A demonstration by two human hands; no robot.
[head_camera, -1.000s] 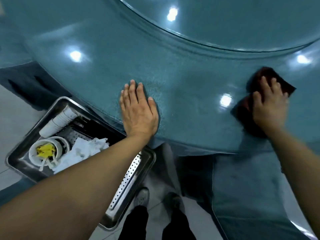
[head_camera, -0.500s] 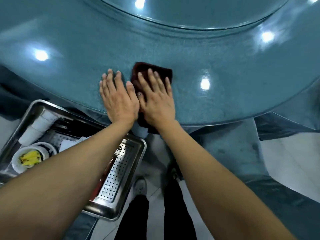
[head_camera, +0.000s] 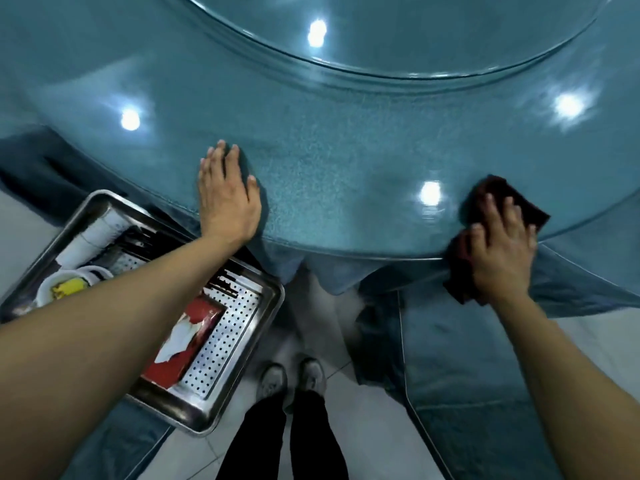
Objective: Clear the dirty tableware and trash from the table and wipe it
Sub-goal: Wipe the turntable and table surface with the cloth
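The round table [head_camera: 346, 161] has a glossy teal top under glass. My left hand [head_camera: 227, 199] lies flat on it near the front edge, fingers straight. My right hand [head_camera: 498, 247] presses a dark red-brown cloth [head_camera: 509, 199] onto the table's front right edge; part of the cloth hangs over the rim below my palm. A steel tray [head_camera: 242, 344] stands low at the left beside the table. It holds white cups [head_camera: 93, 233], a white bowl with yellow scraps [head_camera: 65, 287], black chopsticks and a torn red and white wrapper [head_camera: 187, 341]. My left forearm hides part of it.
A raised glass turntable [head_camera: 398, 32] fills the table's centre at the top. Teal tablecloth drapes down below the front edge [head_camera: 433, 341]. My two shoes [head_camera: 291, 379] stand on the pale tiled floor between tray and drape.
My right hand has swept the cloth from beside my left hand back to the right edge of the table. My left hand has stayed flat in about the same place.
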